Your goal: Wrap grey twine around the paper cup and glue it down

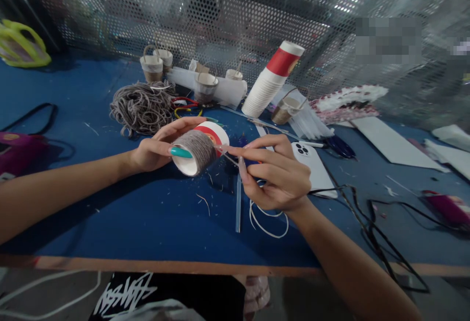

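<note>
A red and white paper cup (201,149), partly wrapped in grey cord, is held tilted in the air above the blue table. My left hand (156,147) grips it, the thumb at the open rim and the fingers behind. Beside the cup's bare red part, my right hand (275,169) pinches the grey cord strand (231,158) between thumb and fingers; one fingertip is close to the wrapped cord. A large tangle of grey cord (141,108) lies behind my left hand.
Behind stand a leaning stack of paper cups (270,83) and small cord-handled cups (206,87). A white phone (314,167), black cables (354,203) and a dark blue tool (341,147) lie to the right. A clear stick (238,208) and white cord loop (273,235) sit in front.
</note>
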Tool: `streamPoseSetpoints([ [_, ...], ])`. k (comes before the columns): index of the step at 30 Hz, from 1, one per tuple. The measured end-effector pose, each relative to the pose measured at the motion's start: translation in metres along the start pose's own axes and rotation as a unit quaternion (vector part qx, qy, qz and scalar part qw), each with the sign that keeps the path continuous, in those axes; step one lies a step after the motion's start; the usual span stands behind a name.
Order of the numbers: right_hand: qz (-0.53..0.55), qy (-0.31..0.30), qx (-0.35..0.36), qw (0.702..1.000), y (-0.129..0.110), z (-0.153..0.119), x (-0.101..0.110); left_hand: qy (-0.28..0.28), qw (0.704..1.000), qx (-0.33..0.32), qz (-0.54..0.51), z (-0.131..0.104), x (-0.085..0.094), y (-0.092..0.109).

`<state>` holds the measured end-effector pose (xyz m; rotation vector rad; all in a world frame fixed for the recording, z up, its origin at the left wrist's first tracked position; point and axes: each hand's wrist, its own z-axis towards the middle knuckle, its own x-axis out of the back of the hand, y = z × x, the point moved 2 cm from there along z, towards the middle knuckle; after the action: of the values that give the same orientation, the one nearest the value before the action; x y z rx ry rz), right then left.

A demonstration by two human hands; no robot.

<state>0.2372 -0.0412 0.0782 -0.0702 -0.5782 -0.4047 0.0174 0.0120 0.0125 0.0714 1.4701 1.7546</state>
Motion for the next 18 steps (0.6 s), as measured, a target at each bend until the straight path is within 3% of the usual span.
streamPoseSetpoints([
  [18,-0.032,0.000,0.023,0.999,-0.0029,-0.0007,0.0001,0.051,0.997,0.032,-0.036,-0.0010,-0.0052,0.0050],
])
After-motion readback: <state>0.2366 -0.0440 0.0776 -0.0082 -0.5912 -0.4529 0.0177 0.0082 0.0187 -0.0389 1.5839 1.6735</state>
